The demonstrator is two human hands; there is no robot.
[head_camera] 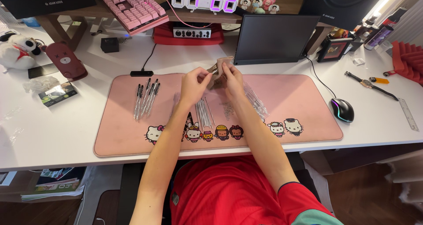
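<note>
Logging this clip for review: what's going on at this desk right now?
A person in a red shirt holds a small tan pouch over a pink desk mat, left hand and right hand both gripping it. On the mat lie a row of assembled pens at the left, thin refills below the hands, and clear pen barrels to the right. A mouse sits beside the mat.

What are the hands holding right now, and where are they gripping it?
Both hands hold a small tan pouch-like item above the pink desk mat. The left hand pinches its left edge, the right hand its right side; what exactly it is cannot be told.
</note>
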